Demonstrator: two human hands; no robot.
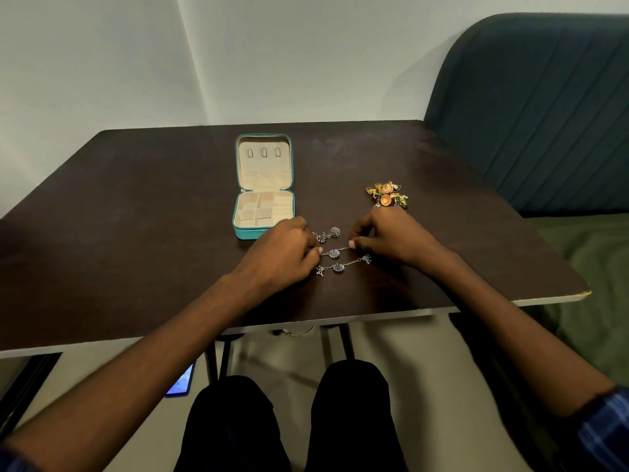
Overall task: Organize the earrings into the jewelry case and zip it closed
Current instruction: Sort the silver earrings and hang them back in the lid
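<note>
Silver chain earrings [335,253] lie on the dark table [136,199] just in front of the open jewelry case [263,185], stretched between the two hands; the left hand [286,250] pinches one end of the middle chain with fingers curled, the right hand [391,236] pinches the other end; a second chain lies just nearer, a third cluster just beyond. They look fine and close-set, so I judge tangling the likeliest trouble; pulling one strand taut could drag its neighbour along, or snag a charm. Teal outside and cream within, the case holds nothing I can see; its lower compartments and the three lid hooks look bare. Gold earrings [388,194] sit heaped beyond the right hand, well apart from the case.
</note>
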